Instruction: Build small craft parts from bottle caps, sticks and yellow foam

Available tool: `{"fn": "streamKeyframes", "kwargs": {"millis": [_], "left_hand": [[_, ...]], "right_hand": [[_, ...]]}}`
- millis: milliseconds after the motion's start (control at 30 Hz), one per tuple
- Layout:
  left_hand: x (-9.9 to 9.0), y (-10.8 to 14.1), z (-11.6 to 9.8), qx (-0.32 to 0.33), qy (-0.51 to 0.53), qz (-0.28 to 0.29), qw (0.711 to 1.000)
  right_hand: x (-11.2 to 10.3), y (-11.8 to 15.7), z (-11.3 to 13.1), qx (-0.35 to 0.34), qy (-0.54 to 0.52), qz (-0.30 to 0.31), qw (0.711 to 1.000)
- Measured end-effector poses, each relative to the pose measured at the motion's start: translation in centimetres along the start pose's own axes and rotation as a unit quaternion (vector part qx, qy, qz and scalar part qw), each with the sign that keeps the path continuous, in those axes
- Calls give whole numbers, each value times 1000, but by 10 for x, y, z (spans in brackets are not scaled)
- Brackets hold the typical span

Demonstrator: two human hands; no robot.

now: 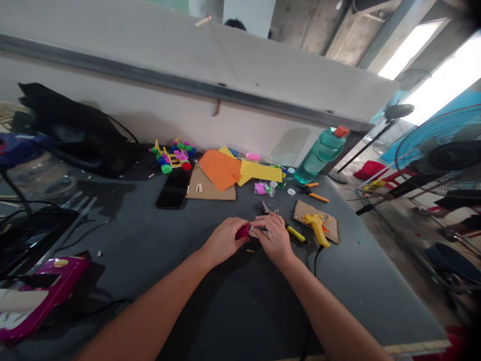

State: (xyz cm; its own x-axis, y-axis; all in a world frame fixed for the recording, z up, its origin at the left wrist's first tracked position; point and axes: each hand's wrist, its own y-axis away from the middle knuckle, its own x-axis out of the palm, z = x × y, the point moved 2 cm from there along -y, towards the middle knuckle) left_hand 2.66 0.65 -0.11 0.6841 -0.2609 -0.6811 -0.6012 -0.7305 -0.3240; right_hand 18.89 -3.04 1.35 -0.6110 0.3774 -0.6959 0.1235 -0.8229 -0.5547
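My left hand (pixel 225 241) is closed around a small dark pink round piece (pixel 242 231), perhaps a bottle cap. Close beside it, my right hand (pixel 277 240) is closed, its fingertips meeting the pink piece. A small whitish bit (pixel 266 234) shows by the right fingers, too small to name. Just below the hands lies a short wooden stick piece (pixel 250 250). To the right are a yellow-handled tool (pixel 296 233) and a yellow glue gun (pixel 318 228) resting on a cardboard piece (pixel 300 211).
Behind the hands lie a black phone (pixel 173 189), cardboard (pixel 214 194), orange paper (pixel 220 170) and yellow paper (pixel 261 170). Further right are orange-handled pliers (pixel 318 197) and a teal bottle (pixel 319 158). A magenta device (pixel 56 286) sits at left. A fan (pixel 447 155) stands beyond the table.
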Motion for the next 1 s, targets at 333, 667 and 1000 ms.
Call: {"fn": "streamKeyframes", "kwargs": {"millis": [333,667,1000], "left_hand": [[-1,-1,-2,11,-5,15,1000],[-2,-1,-2,13,-8,16,1000],[-1,-1,-1,16,1,12,1000]], "right_hand": [[0,-3,8,-2,-13,-5,1000],[2,-2,4,-18,-3,3,1000],[1,-3,7,-31,-7,-5,999]]}}
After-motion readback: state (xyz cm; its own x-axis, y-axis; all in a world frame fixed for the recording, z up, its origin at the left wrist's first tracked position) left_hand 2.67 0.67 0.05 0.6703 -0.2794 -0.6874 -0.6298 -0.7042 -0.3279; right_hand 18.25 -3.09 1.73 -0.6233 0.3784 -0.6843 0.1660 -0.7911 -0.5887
